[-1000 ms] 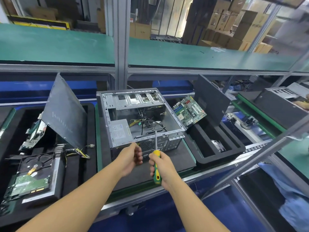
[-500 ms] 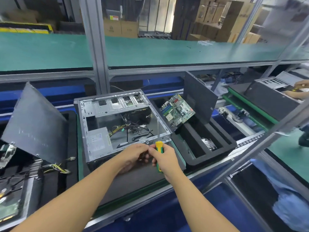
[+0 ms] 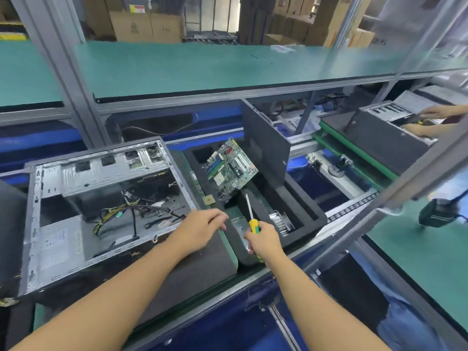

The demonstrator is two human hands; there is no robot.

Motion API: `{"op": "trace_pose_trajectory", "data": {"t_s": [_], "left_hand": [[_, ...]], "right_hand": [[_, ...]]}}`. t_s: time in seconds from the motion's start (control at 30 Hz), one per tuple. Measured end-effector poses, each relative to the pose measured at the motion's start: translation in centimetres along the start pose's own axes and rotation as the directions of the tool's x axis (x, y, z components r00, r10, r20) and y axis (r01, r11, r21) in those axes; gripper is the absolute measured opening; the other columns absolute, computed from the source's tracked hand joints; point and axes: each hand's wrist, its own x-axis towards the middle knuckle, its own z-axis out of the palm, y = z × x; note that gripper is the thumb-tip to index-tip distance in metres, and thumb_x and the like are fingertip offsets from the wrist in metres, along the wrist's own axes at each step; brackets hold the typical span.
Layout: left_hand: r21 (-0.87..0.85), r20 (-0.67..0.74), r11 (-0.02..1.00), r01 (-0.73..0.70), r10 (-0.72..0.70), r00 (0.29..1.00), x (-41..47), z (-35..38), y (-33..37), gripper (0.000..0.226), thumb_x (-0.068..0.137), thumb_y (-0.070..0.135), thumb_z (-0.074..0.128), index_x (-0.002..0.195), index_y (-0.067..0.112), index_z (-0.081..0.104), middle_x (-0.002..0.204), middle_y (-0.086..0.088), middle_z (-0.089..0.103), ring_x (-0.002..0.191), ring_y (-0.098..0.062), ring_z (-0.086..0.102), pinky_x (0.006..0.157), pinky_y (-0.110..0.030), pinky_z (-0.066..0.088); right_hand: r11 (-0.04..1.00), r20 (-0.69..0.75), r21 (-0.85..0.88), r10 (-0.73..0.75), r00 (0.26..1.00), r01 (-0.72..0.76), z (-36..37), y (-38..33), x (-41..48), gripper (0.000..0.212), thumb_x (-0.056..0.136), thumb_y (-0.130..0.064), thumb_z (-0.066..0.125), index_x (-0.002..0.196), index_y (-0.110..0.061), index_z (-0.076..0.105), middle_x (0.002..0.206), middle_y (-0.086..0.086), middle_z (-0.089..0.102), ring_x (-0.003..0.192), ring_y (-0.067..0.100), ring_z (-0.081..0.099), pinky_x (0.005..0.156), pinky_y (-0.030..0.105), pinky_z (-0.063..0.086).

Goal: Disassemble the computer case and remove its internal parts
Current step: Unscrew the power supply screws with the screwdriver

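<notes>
Head view: on the worktop (image 3: 197,269), how far along is the computer case (image 3: 101,211)?

Well along, I'd judge. It lies on its side, open, just left of the foam tray (image 3: 306,216). A side panel (image 3: 263,150) stands at the tray's far side, and the motherboard (image 3: 229,171) is propped in the tray, out of the case.

What's left inside?

The power supply (image 3: 58,244) in the near left corner and a tangle of cables (image 3: 126,211) on the case floor. Those look like the remaining jobs.

And the hands?

The left hand (image 3: 202,226) hovers over the case's near right corner, fingers loosely bent toward the tray. Whether it pinches something small I cannot tell. The right hand (image 3: 264,240) is wrapped round the handle of a screwdriver (image 3: 251,216), shaft pointing up over the tray
</notes>
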Motion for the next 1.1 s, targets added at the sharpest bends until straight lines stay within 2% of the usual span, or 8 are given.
{"op": "trace_pose_trajectory", "data": {"t_s": [0.1, 0.17, 0.3, 0.5, 0.7, 0.9, 1.0, 1.1], "left_hand": [[0.019, 0.091, 0.994, 0.11, -0.111, 0.99, 1.9, 3.7, 0.4, 0.023, 0.103, 0.034, 0.048, 0.111, 0.028, 0.069, 0.097, 0.014, 0.071, 0.066, 0.004, 0.058, 0.063, -0.018, 0.044], [-0.029, 0.118, 0.97, 0.243, -0.238, 0.964, 3.0, 5.7, 0.3, 0.022, 0.103, 0.031, 0.049, 0.113, 0.025, 0.068, 0.102, 0.009, 0.071, 0.073, 0.0, 0.061, 0.062, -0.018, 0.045], [-0.43, 0.119, 0.723, 0.541, -0.549, 0.827, 4.1, 8.1, -0.2, 0.026, 0.105, 0.023, 0.046, 0.111, 0.008, 0.066, 0.102, -0.004, 0.074, 0.089, -0.019, 0.07, 0.052, -0.011, 0.044], [-0.488, 0.103, 0.63, 0.604, -0.645, 0.757, 4.5, 8.5, -1.6, 0.028, 0.107, 0.03, 0.039, 0.106, 0.017, 0.064, 0.096, 0.001, 0.075, 0.085, -0.015, 0.071, 0.07, -0.029, 0.046], [-0.493, 0.093, 0.666, 0.56, -0.6, 0.795, 5.1, 7.4, -1.0, 0.029, 0.106, 0.031, 0.039, 0.103, 0.019, 0.066, 0.093, 0.005, 0.076, 0.084, -0.013, 0.072, 0.071, -0.028, 0.047], [-0.488, 0.064, 0.757, 0.434, -0.465, 0.883, 4.7, 5.3, 0.7, 0.021, 0.102, 0.015, 0.044, 0.099, 0.013, 0.065, 0.079, 0.004, 0.075, 0.068, -0.013, 0.072, 0.061, -0.026, 0.049], [-0.507, -0.02, 0.799, 0.325, -0.387, 0.922, 3.6, 3.5, 1.4, 0.018, 0.099, 0.006, 0.043, 0.102, 0.012, 0.061, 0.073, 0.0, 0.074, 0.043, -0.017, 0.057, 0.043, -0.023, 0.042], [-0.474, -0.145, 0.847, 0.243, -0.347, 0.926, 1.9, 0.9, 1.8, 0.016, 0.101, 0.014, 0.045, 0.101, 0.016, 0.061, 0.063, -0.002, 0.07, 0.035, -0.017, 0.04, 0.039, -0.021, 0.032]], "right_hand": [[0.987, 0.043, -0.162, 0.012, 0.999, -0.005, -0.9, 1.8, 2.7, 0.009, 0.089, -0.009, 0.065, 0.082, -0.012, 0.059, 0.076, 0.011, 0.063, 0.068, 0.028, 0.062, 0.071, 0.045, 0.058], [0.973, 0.058, -0.231, 0.009, 0.998, 0.005, -1.2, 2.5, 4.1, 0.013, 0.089, -0.01, 0.065, 0.078, -0.013, 0.057, 0.076, 0.011, 0.062, 0.072, 0.03, 0.063, 0.072, 0.045, 0.057], [0.955, 0.063, -0.297, 0.032, 0.998, -0.012, -0.8, 3.6, 6.7, 0.014, 0.091, -0.015, 0.063, 0.08, -0.011, 0.055, 0.074, 0.005, 0.059, 0.067, 0.025, 0.055, 0.063, 0.035, 0.05], [0.951, 0.047, -0.303, 0.075, 0.996, -0.057, 0.1, 4.3, 9.3, 0.014, 0.092, -0.015, 0.062, 0.095, -0.002, 0.064, 0.091, 0.016, 0.069, 0.087, 0.034, 0.067, 0.079, 0.046, 0.058], [0.987, -0.048, -0.066, 0.143, 0.989, -0.146, 0.2, 4.3, 9.2, 0.01, 0.094, -0.014, 0.057, 0.095, -0.006, 0.062, 0.09, 0.019, 0.068, 0.077, 0.032, 0.062, 0.08, 0.05, 0.058], [0.976, 0.013, 0.213, 0.039, 0.999, -0.041, 0.6, 0.2, 6.3, 0.015, 0.097, -0.019, 0.054, 0.09, -0.006, 0.057, 0.07, 0.006, 0.056, 0.053, 0.016, 0.052, 0.048, 0.027, 0.045], [0.926, 0.074, 0.378, -0.009, 0.997, -0.02, 1.6, -2.6, 4.0, 0.018, 0.1, -0.022, 0.053, 0.088, -0.01, 0.057, 0.065, 0.0, 0.06, 0.052, 0.015, 0.054, 0.046, 0.025, 0.046], [0.822, 0.117, 0.57, -0.05, 0.992, -0.026, 3.1, -5.3, 1.3, 0.014, 0.102, -0.016, 0.048, 0.097, -0.01, 0.06, 0.068, 0.002, 0.061, 0.056, 0.016, 0.055, 0.054, 0.03, 0.048]]}}
